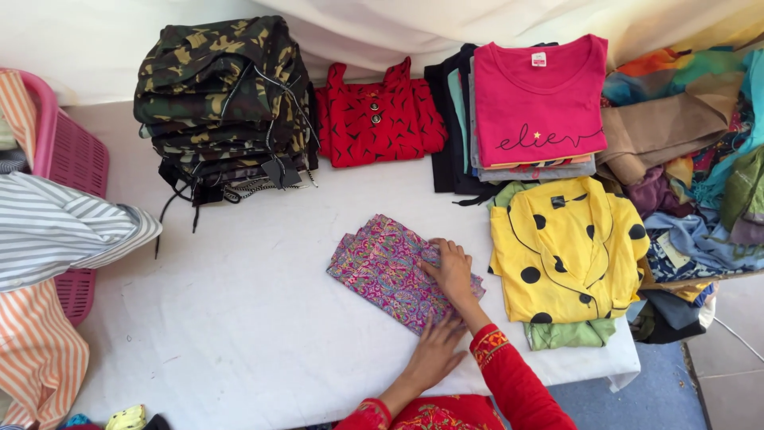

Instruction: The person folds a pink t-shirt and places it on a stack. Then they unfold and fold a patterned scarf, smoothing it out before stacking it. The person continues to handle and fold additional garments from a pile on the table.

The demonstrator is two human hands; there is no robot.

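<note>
I see a pink and purple patterned cloth [394, 271] folded small on the white table [239, 318], mid-table, left of a yellow dotted shirt [567, 251]. Folded stacks behind look finished; a loose heap [700, 159] at right seems left. Both hands press flat on the cloth, fingers together, gripping nothing: right hand [451, 269] reaching farther, left hand [435, 350] nearer.

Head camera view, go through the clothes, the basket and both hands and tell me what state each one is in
Patterned cloth: folded, flat on the table.
Left hand: open, pressing the cloth's near edge.
Right hand: open, flat on the cloth.
Camouflage pile: folded, stacked.
Red garment: folded.
Pink shirt: folded, on a stack.
Yellow dotted shirt: folded.
Pink basket: upright, clothes draped over it.
</note>
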